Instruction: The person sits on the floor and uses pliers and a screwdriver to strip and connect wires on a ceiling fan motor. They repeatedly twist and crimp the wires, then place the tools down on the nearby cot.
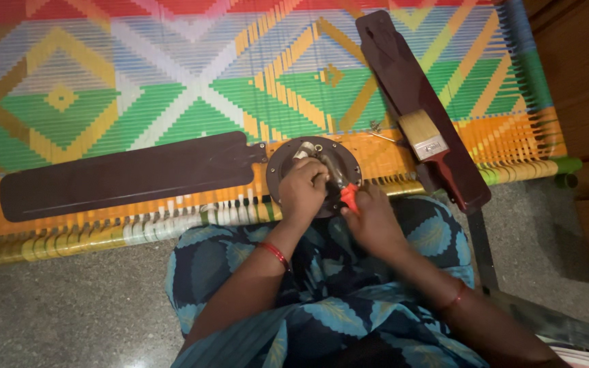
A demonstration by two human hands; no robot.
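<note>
The round dark fan hub is set at the front edge of the bright woven cot, with bare grey floor left open below. It is dark brown, one blade attached at its left. The left hand is curled closed on the hub's inner parts, and the right hand is closed around a red-handled tool; a second blade bears a paintbrush.

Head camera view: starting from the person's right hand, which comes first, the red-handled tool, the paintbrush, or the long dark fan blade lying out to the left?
1. Red-handled tool, in the right hand.
2. Paintbrush, up and right, on another blade.
3. Long dark fan blade, out left.
</note>
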